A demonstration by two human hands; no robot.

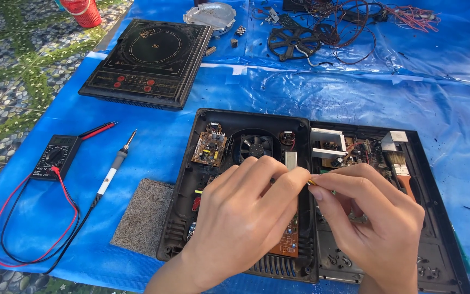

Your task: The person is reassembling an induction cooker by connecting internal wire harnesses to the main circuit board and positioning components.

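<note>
Both hands meet over the opened black plastic cooker base. The left hand and right hand each pinch a thin yellow-tipped wire piece (mostly hidden), its long axis running left-right between the fingertips.

Left hand and right hand meet fingertip to fingertip; fingers curled, pinching.

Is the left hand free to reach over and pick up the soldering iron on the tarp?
Probably not right away: the left hand is pinched on a small part with the right hand. The soldering iron lies uncovered on the blue tarp.
</note>
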